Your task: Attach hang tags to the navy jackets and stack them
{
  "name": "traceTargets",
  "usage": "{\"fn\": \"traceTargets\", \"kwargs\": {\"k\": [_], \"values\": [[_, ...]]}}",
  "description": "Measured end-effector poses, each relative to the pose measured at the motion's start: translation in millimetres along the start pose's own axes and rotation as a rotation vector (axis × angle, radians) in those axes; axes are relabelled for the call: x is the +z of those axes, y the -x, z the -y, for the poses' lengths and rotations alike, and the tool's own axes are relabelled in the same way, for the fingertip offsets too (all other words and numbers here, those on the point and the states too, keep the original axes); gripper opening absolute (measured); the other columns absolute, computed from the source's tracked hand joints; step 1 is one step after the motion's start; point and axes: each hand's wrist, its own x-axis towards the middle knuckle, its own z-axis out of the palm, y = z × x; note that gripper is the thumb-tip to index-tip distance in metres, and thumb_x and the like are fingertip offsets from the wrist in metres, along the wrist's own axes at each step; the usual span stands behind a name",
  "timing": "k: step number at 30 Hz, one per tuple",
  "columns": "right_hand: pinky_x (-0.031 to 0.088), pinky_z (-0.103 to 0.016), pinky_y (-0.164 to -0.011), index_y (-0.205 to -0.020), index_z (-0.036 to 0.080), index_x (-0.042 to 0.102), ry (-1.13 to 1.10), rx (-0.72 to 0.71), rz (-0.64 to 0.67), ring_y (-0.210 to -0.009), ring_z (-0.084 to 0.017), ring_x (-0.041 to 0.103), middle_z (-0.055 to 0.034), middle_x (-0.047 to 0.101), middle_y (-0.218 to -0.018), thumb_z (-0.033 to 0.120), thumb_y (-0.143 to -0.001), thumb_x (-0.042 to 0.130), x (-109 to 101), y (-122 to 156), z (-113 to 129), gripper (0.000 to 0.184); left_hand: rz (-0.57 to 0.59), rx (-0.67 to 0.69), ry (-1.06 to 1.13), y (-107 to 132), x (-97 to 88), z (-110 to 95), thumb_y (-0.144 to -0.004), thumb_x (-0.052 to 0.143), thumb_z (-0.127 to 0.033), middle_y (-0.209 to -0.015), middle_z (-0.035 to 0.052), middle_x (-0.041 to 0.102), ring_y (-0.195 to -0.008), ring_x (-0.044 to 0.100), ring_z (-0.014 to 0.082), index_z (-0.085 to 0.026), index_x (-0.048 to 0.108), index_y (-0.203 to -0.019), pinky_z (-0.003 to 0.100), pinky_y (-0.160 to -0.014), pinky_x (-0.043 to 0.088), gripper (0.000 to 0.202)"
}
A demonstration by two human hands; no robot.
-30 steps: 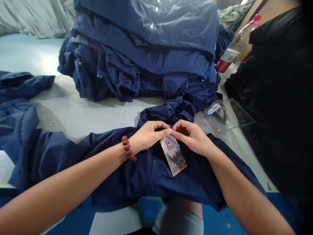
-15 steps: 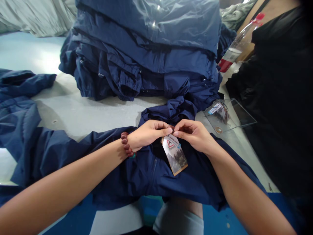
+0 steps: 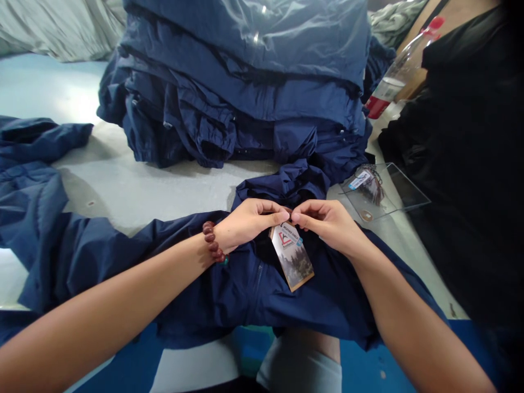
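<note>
A navy jacket point(image 3: 245, 284) lies spread in front of me, its hood away from me and its zip running down the middle. Over its collar, my left hand point(image 3: 262, 218) and my right hand point(image 3: 319, 219) meet fingertip to fingertip, each closed in a pinch. Between them is the dark string of a hang tag; the string's ends are mostly hidden by my fingers. The paper hang tag point(image 3: 292, 259), printed with a forest picture and a small blue sticker, hangs below the fingertips against the jacket front.
Behind the jacket rises a tall stack of folded navy jackets point(image 3: 245, 82). To the right, a clear plastic tray point(image 3: 403, 191) holds more tags. A bottle with a red cap point(image 3: 388, 87) leans beyond it, next to black fabric point(image 3: 462, 153). Grey cloth point(image 3: 61, 24) lies far left.
Both hands stay almost in place, fingertips still pinched together at the string. The tag has shifted up very slightly.
</note>
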Motion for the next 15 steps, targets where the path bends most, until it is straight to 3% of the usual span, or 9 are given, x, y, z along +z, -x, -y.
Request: {"fn": "traceTargets", "kwargs": {"k": [10, 15], "values": [[0.053, -0.026, -0.066, -0.091, 0.020, 0.074, 0.023, -0.048, -0.007, -0.073, -0.015, 0.064, -0.0019, 0.073, -0.085, 0.042, -0.091, 0.074, 3.7, -1.7, -2.2, 0.022, -0.034, -0.027, -0.004, 0.4, 2.2, -3.2, -0.088, 0.074, -0.044, -0.092, 0.0064, 0.077, -0.087, 0.069, 0.0183, -0.015, 0.079, -0.097, 0.030, -0.083, 0.050, 0.031], [0.054, -0.030, -0.068, -0.092, 0.021, 0.077, 0.130, -0.107, -0.075, -0.075, -0.017, 0.068, -0.0022, 0.076, -0.086, 0.039, -0.092, 0.074, 6.6, -0.8, -0.7, 0.018, -0.032, -0.035, -0.012, 1.9, 1.5, -6.1, -0.090, 0.073, -0.044, -0.091, 0.0057, 0.077, -0.081, 0.066, 0.0165, -0.015, 0.079, -0.095, 0.029, -0.079, 0.049, 0.029]]}}
